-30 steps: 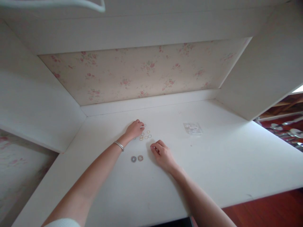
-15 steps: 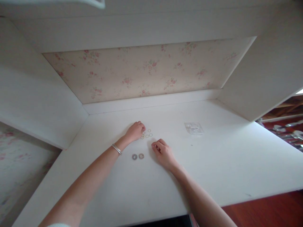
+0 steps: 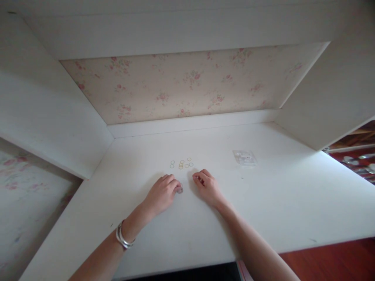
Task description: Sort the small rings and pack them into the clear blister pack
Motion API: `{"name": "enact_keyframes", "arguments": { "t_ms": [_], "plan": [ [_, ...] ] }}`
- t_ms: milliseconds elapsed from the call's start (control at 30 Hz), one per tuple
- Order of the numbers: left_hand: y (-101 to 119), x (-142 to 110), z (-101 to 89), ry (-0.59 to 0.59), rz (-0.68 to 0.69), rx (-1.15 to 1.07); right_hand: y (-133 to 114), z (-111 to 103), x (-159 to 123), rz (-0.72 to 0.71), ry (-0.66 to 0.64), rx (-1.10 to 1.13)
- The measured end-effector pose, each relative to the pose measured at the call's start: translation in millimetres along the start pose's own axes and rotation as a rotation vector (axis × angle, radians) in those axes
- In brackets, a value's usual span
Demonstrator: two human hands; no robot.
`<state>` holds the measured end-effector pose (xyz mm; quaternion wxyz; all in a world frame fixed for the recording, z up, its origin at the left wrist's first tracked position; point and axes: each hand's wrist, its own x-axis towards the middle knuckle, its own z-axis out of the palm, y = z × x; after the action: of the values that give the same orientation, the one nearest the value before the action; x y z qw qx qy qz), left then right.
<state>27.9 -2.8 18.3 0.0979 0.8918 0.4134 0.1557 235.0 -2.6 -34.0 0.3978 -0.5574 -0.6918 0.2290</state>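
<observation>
My left hand [image 3: 164, 192], with a silver bracelet [image 3: 124, 235] at its wrist, has its fingers closed at a small greyish ring [image 3: 180, 189] on the white desktop. Its fingertips cover part of that ring, and a second one like it is not visible from here. My right hand [image 3: 206, 188] rests on the desktop just to the right with thumb and fingers pinched together; what is between them, if anything, is too small to make out. Beyond both hands lie several thin yellowish rings [image 3: 181, 166], flat and close together, two of them slightly apart at the left.
A clear plastic packet [image 3: 245, 158] lies on the white desktop [image 3: 281, 187] at the right. White panels enclose the desk at both sides, with a floral back wall [image 3: 187, 86] behind. Dark red floor [image 3: 331, 257] shows past the front right edge.
My left hand has drawn back from the thin yellowish rings to a greyish ring nearer me. More thin rings are uncovered. My right hand stays pinched in about the same place.
</observation>
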Motion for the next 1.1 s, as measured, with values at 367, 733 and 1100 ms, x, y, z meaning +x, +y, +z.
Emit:
{"name": "enact_keyframes", "arguments": {
  "t_ms": [367,733,1100],
  "plan": [
    [3,-5,6.6,-0.043,0.03,0.091,-2,-2,1,0.006,-0.008,0.0],
    [-42,-18,-2.6,0.265,-0.408,-0.413,-3,0,-1,0.014,-0.033,-0.028],
    [-53,-23,11.1,0.22,-0.544,-0.686,-16,21,22,-0.029,-0.096,-0.284]
  ]
}}
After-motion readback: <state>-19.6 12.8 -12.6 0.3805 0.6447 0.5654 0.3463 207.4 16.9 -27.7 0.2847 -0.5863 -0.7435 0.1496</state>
